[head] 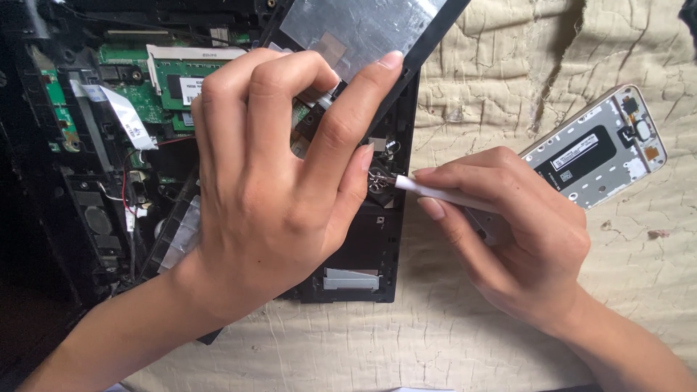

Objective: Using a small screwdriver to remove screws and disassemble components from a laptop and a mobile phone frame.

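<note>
An opened black laptop [102,181] lies on a cream cloth, its green circuit board [145,94] and wiring exposed. My left hand [276,181] presses down on a black panel [363,247] of the laptop, fingers spread and the index tip holding up a lifted cover lined with silver foil [363,25]. My right hand [508,232] grips a white-handled screwdriver [443,194] like a pen. Its tip touches a small metal part [379,180] at the panel's right edge, just beside my left thumb.
A disassembled phone [595,156] with its back removed lies on the cracked cream cloth [508,87] at the right. A white ribbon cable [123,116] and a memory module [196,80] show in the laptop's left half. A dark area borders the lower left.
</note>
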